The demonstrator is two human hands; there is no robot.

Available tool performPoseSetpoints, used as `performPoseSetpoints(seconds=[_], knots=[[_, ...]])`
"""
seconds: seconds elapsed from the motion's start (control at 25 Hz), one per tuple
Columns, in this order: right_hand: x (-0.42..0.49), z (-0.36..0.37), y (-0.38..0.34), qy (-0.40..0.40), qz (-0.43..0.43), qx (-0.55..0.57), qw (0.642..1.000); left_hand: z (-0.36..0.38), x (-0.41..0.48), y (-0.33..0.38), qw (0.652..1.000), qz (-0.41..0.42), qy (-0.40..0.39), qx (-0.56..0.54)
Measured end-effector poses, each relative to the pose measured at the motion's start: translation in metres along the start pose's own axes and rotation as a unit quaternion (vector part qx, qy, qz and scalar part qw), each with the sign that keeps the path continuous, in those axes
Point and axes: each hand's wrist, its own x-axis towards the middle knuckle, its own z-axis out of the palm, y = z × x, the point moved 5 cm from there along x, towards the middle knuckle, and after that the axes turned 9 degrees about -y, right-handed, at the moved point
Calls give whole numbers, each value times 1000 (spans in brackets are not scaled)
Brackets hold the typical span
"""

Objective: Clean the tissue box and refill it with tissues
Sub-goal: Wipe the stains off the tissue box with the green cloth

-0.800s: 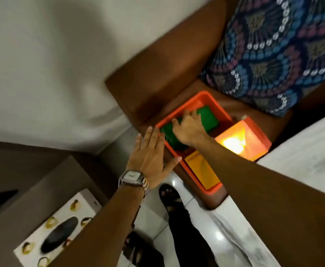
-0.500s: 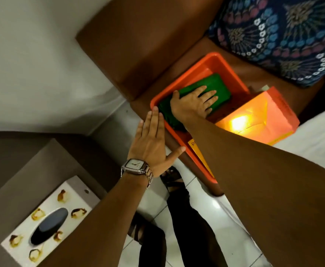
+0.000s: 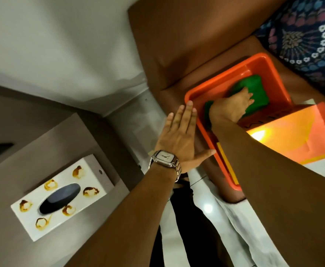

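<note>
Head view: tissue box (image 3: 61, 197) on grey table, far left, long axis diagonal, untouched. Left hand (image 3: 180, 139) flat, fingers spread, nearer box. Right hand (image 3: 233, 107) closing on green cloth (image 3: 254, 93) inside orange tub (image 3: 196, 97).

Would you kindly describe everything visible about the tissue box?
The tissue box is a white rectangular box, apparently card, printed with orange-brown motifs around a dark oval slot in its top. No tissue shows in the slot. It lies flat on a grey-brown surface at lower left, and neither hand touches it.
</note>
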Motion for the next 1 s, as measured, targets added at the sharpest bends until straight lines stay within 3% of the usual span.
performPoseSetpoints(seconds=[0.2,0.4,0.56,0.68,0.76,0.84,0.92,1.0], knots=[[-37,-26,-14,38,-46,142,988,-11,-34,-41,997,-24,56,-36],[-130,-12,-42,-52,-204,169,963,6,-128,-132,991,-132,23,-25],[-222,38,-32,-162,-343,95,920,29,-216,-205,976,-215,21,-28],[-282,92,8,-277,-375,29,884,53,-283,-255,959,-279,25,-43],[-312,124,39,-358,-398,-40,844,71,-315,-279,952,-299,-2,-58],[-341,154,72,-414,-448,-143,779,93,-342,-300,950,-306,-34,-59],[-355,175,97,-415,-496,-261,716,113,-358,-320,947,-309,-59,-59],[-360,189,107,-368,-530,-327,690,129,-367,-337,946,-310,-77,-60]])
